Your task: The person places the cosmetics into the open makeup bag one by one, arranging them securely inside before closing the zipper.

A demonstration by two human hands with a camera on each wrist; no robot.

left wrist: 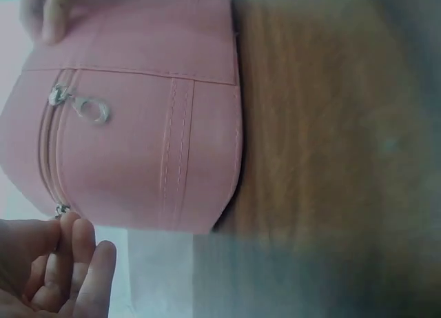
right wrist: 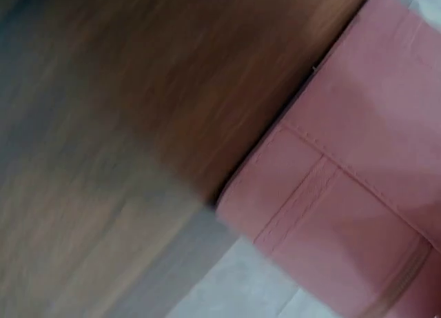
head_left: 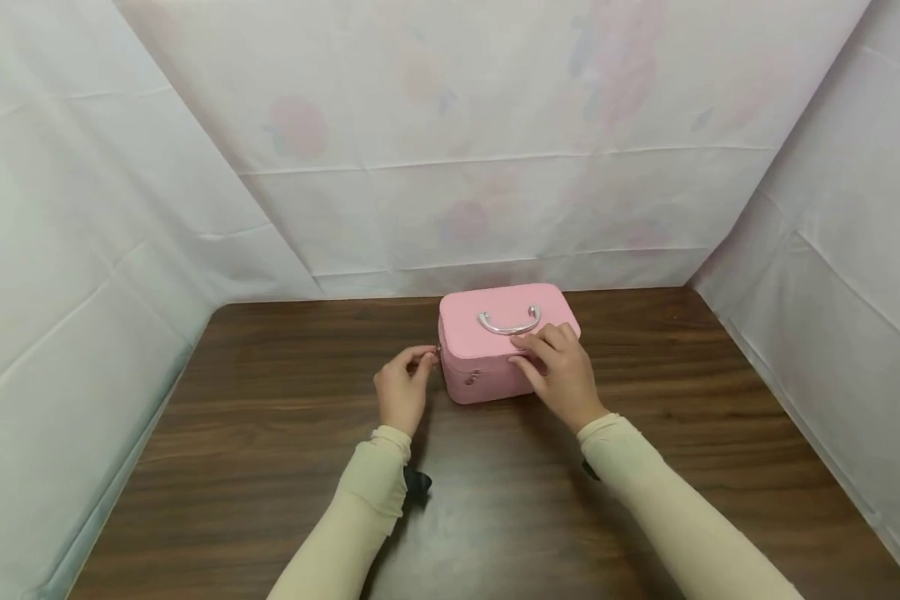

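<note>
Now the left hand (head_left: 402, 385) pinches the zip pull (left wrist: 62, 210) on the pink case (head_left: 495, 350). The right hand (head_left: 558, 367) presses flat on top, fingers straight. That tiny pull could slip out, or a hard tug could slide the case on the table (head_left: 270, 467).

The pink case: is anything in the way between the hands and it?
No, nothing visible. The left hand pinches a zipper pull at the pink case's left corner, and the right hand rests on its lid near the silver handle. Only bare table lies around it.
</note>
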